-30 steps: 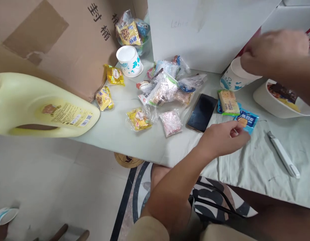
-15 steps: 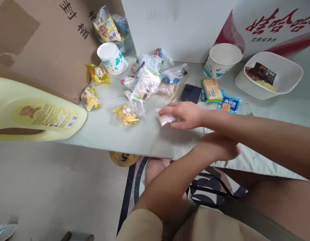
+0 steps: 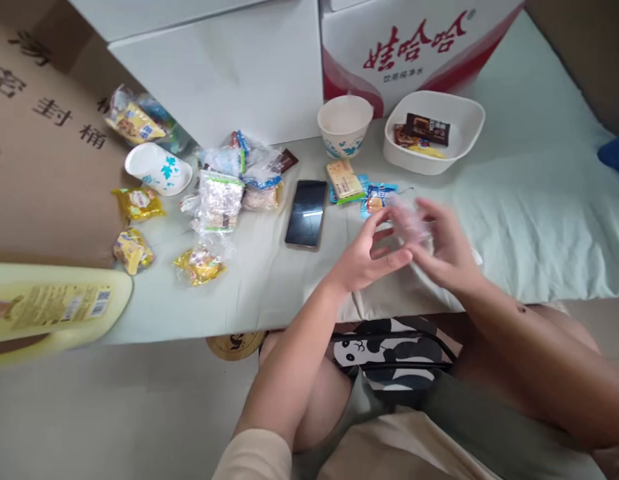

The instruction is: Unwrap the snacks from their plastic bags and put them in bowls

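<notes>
A small pinkish packet in clear plastic, blurred by motion, is held up between my two hands over the front of the table. My left hand has its curved fingers against the packet's left side. On the other side, my right hand grips the packet between thumb and fingers. The thumbs come close together below it. Just behind lie a blue snack packet and a cream-coloured packet with green ends. Some whitish material under my right hand is mostly hidden.
Left of my hands lies a phone, then a pile of wrapped snacks and yellow packets. A paper cup stands upright; another leans over. A white tub holds several bars. A yellow jug overhangs the left edge.
My right hand has brought the clear packet from the table to the right and up. My left hand has uncrossed from under the right arm and joined it. The view has swung right.
</notes>
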`<state>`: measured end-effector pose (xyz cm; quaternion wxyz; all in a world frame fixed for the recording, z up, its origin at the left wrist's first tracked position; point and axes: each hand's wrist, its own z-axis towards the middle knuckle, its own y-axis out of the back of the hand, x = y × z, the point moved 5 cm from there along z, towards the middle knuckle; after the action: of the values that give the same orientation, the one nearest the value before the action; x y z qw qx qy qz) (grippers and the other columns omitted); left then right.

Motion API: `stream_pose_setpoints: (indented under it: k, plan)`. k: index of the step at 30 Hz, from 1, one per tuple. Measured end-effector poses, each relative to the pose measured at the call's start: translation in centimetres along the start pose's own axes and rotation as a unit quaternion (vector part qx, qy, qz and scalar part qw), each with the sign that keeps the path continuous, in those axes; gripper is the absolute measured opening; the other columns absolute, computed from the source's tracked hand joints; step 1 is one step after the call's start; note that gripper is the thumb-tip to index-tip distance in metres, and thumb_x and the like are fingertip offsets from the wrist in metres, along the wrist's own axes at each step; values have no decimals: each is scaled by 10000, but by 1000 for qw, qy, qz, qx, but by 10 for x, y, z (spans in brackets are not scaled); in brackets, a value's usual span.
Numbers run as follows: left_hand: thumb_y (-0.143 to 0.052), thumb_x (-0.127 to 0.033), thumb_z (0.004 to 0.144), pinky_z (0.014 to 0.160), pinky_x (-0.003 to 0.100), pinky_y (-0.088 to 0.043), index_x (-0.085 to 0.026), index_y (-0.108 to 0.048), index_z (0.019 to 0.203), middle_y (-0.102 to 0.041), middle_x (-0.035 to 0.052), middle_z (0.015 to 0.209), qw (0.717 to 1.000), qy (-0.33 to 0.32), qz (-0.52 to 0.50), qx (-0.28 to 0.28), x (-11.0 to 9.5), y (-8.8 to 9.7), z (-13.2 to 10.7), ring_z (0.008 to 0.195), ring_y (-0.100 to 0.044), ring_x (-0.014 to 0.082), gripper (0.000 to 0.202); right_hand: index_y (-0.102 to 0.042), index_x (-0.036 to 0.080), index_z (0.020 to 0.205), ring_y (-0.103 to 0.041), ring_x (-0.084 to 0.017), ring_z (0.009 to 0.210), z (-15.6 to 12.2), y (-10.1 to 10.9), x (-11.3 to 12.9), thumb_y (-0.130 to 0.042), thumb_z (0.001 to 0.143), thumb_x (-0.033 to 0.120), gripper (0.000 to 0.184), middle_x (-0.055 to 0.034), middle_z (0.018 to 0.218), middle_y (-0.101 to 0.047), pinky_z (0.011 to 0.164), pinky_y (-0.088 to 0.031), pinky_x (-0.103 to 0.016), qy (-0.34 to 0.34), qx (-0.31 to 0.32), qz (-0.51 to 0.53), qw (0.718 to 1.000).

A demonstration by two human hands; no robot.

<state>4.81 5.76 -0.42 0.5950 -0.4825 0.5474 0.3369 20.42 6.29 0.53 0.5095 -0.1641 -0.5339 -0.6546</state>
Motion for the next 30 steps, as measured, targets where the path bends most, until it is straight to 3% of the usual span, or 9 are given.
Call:
stream_pose_setpoints:
  k: [3,5,8,11,15,18,22,27,30]
  plan:
    - [-837,-425,690,1038,390,-485,-278,-535,1305,-559,81,1434,999,-12,-45,-24,7,3,9,1273,-571,264,701,-540,263,1353,-637,-272,1011,-1,9,-2,-546,927,487,481,-107,1154,-666,844,-528,-439,18,46,11,999]
    - [-816,-422,703,958,363,-523,-272,-563,1246,-609,72,1353,995,17,-55,-80,12,13,15,1193,-613,246,617,-627,247,1196,-638,-273,959,-1,29,-16,-496,948,438,339,-109,1060,-685,851,-514,-453,-47,8,-70,996]
    - [-813,-408,693,782,306,-558,-275,-544,1188,-649,53,1226,985,50,-67,-152,16,27,19,1055,-658,218,579,-651,198,1126,-609,-346,982,-8,58,-46,-593,862,449,369,-167,1065,-660,862,-478,-526,-165,-31,-258,951]
    - [-813,-423,712,713,278,-554,-298,-511,1172,-636,42,1233,982,42,-55,-178,18,31,22,1033,-660,210,564,-670,179,1084,-596,-377,999,-17,67,-63,-628,824,458,383,-191,1094,-650,843,-474,-527,-196,37,-327,924]
    - [-866,-419,664,872,320,-552,-292,-491,1212,-606,62,1291,990,-7,4,-141,18,25,27,1163,-620,240,676,-697,199,1021,-629,-267,763,-18,75,-56,-506,923,386,284,-111,863,-696,691,-486,-400,-198,34,-258,945]
    - [-855,-409,675,991,365,-516,-272,-477,1264,-577,82,1336,992,-23,70,-99,19,17,28,1205,-599,245,714,-721,223,1053,-619,-198,643,-12,69,-35,-480,962,396,309,-62,788,-711,622,-472,-332,-136,41,-143,980]
    - [-813,-371,718,999,387,-521,-260,-465,1297,-566,88,1342,992,-19,110,-61,19,12,25,1172,-613,234,685,-753,236,1060,-686,-203,785,-5,48,-17,-441,981,352,342,-77,934,-756,699,-507,-322,-38,93,-95,990]
    - [-774,-378,764,954,399,-542,-253,-468,1290,-599,96,1275,988,-29,128,-87,14,31,16,1159,-617,258,621,-772,227,1062,-687,-299,932,-7,57,-47,-471,937,349,348,-114,1026,-756,795,-504,-432,-138,57,-250,957]
    - [-796,-344,743,1013,434,-513,-266,-428,1380,-555,117,1358,964,-69,226,-120,4,40,9,1249,-561,291,739,-745,221,1112,-615,-394,1131,-9,66,-56,-537,891,365,336,-150,1197,-706,901,-462,-555,-162,-7,-305,938]
